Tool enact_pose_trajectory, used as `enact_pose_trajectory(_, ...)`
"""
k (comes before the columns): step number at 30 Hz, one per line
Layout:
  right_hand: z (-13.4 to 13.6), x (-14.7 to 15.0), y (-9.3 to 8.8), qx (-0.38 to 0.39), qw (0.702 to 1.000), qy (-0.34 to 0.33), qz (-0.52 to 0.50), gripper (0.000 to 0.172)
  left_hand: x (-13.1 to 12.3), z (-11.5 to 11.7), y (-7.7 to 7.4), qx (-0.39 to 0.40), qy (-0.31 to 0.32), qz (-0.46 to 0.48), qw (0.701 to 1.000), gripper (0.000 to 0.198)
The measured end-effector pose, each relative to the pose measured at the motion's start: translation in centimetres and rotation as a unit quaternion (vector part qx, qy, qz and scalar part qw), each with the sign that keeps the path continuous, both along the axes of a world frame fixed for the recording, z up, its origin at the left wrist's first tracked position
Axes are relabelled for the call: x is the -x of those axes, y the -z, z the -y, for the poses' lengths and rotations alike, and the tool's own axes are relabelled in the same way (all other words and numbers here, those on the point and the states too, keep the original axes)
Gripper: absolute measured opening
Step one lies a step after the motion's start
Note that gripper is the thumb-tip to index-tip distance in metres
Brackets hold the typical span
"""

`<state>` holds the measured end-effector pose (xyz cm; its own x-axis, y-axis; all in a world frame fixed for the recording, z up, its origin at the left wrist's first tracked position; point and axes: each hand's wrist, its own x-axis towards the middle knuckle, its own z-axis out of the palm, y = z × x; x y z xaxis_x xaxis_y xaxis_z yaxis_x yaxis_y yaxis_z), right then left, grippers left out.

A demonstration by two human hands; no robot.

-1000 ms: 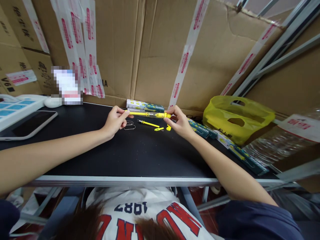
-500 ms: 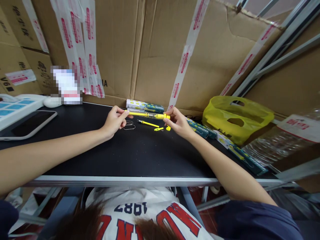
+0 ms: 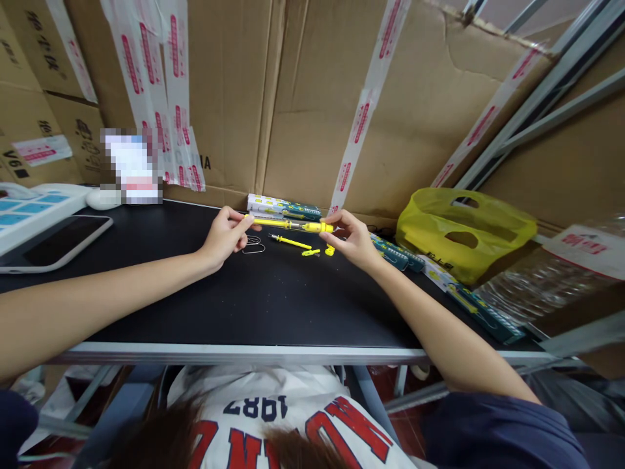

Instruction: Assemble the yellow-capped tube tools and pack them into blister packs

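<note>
A slim pen-like tool is held level just above the table, yellow with a clear section and a metal part in its middle. My left hand pinches its left end, fingers closed. At the other end, the thumb and fingertips of my right hand close around the yellow end piece. On the table below lie a thin yellow rod with a dark metal tip, a small yellow clip-like piece and a little yellow part. A bent wire loop rests beside my left fingers.
Printed narrow boxes lie behind my hands, with more boxes along the right. A yellow plastic bag and clear plastic packaging stand at right. A phone lies left on the black table. Cardboard walls the back.
My right fingers have shifted slightly on the end of the pen-like tool. My left hand keeps its hold, and the loose parts on the table stay put.
</note>
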<state>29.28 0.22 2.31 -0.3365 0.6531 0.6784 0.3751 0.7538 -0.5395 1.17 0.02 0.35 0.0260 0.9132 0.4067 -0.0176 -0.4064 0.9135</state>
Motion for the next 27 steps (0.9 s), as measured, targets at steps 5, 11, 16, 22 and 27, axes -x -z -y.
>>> enact_pose_trajectory(5, 0.18, 0.0, -0.2, -0.002, 1.0, 0.003, -0.002, 0.035, -0.06, -0.02, 0.05, -0.005, 0.0, -0.006, 1.0, 0.022)
enact_pose_trajectory(11, 0.13, 0.03, -0.07, 0.004, 1.0, 0.005, 0.004, 0.034, -0.02, -0.39, 0.21, 0.0, 0.01, 0.02, 1.0, 0.02)
enact_pose_trajectory(16, 0.08, 0.04, 0.12, 0.01, 1.0, -0.001, 0.005, 0.031, 0.12, -0.41, 0.14, -0.001, 0.032, 0.006, 0.999, 0.02)
enact_pose_trajectory(22, 0.37, 0.27, 0.03, 0.018, 1.0, -0.005, 0.009, 0.032, 0.26, -0.56, 0.15, -0.008, 0.043, -0.019, 0.999, 0.015)
enact_pose_trajectory(27, 0.94, 0.87, -0.13, 0.021, 0.999, -0.011, 0.027, 0.03, 0.15, -0.52, 0.32, -0.038, 0.061, -0.063, 0.995, 0.01)
